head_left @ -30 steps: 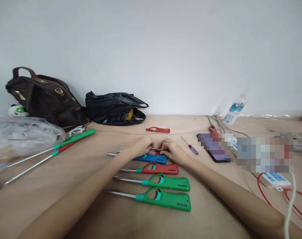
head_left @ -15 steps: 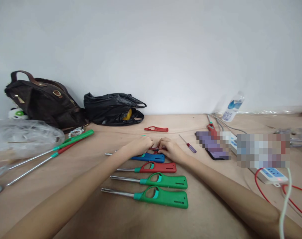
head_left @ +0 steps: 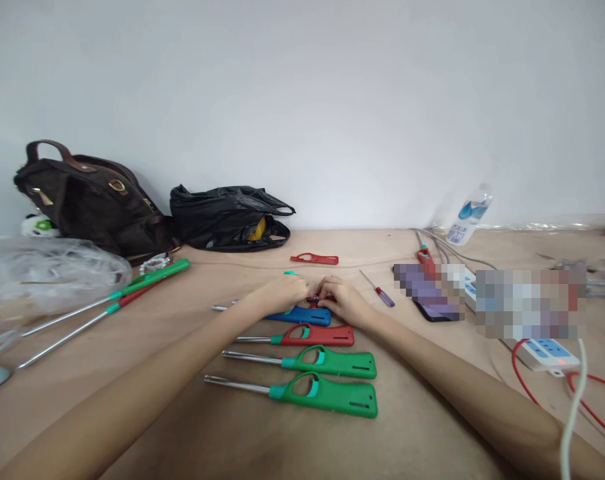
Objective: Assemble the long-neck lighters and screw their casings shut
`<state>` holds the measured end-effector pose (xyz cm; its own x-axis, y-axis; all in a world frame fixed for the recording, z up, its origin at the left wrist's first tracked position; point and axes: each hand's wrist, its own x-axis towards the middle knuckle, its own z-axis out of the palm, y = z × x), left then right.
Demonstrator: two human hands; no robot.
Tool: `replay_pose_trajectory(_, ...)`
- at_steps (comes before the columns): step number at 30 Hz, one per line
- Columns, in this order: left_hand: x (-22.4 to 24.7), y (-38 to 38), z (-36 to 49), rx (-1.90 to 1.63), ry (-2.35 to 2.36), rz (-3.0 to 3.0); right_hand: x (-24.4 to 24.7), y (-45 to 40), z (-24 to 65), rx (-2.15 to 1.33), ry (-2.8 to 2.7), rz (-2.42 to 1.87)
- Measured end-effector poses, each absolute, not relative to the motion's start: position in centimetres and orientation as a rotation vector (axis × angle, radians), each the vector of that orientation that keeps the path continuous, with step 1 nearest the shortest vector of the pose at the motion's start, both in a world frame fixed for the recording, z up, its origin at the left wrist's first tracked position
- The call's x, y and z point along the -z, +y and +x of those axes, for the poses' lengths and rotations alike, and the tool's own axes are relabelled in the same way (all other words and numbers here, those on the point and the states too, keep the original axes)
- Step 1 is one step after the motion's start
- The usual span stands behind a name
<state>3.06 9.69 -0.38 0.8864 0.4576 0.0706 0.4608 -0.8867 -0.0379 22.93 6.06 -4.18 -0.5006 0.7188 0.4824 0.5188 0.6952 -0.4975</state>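
My left hand [head_left: 288, 293] and my right hand [head_left: 338, 298] meet above the row of lighters, fingers curled around a small red piece [head_left: 313, 300] that they mostly hide. Just below them lies a blue lighter [head_left: 305, 315], partly covered by my left hand. Nearer to me are a red lighter [head_left: 327, 335] and two green ones [head_left: 340, 362] [head_left: 332, 395], their metal tubes pointing left. Beyond my hands rests a flat red handle shell [head_left: 322, 259]. A small teal part [head_left: 290, 273] shows behind my left hand. A purple screwdriver [head_left: 385, 297] is right of my right hand.
At the back left are a dark bag [head_left: 92, 200] and a black plastic bag [head_left: 217, 217]. Clear plastic [head_left: 57, 270] and two long lighters [head_left: 155, 275] lie left. To the right are a phone [head_left: 425, 293], another red lighter [head_left: 424, 256], a bottle [head_left: 470, 217] and a power strip [head_left: 547, 353] with cables.
The view has shifted very slightly. More of the teal part shows behind my left hand. Both hands stay together around the red piece.
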Motion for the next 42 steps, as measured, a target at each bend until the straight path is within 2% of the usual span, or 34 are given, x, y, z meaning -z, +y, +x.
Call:
replay_pose_trajectory(19,-0.5,10.3,3.1,0.119,-0.776,-3.135,4.3,6.2,23.0,-0.437,-2.175,-0.927)
replay_pose_trajectory(25,-0.3,11.4,1.8,0.437,-0.984,-3.311,4.4,5.9,23.0,-0.429,-2.176,-0.927)
replay_pose_trajectory(29,-0.7,12.5,0.1,0.829,-1.234,-3.197,4.7,5.9,23.1,-0.396,-2.210,-0.895)
replay_pose_trajectory(31,-0.8,13.0,-0.6,0.887,-1.269,-3.106,4.7,5.9,23.2,-0.385,-2.224,-0.886)
replay_pose_trajectory(42,1.6,14.5,-0.5,0.452,-1.046,-3.004,4.1,5.8,23.3,-0.409,-2.268,-0.877)
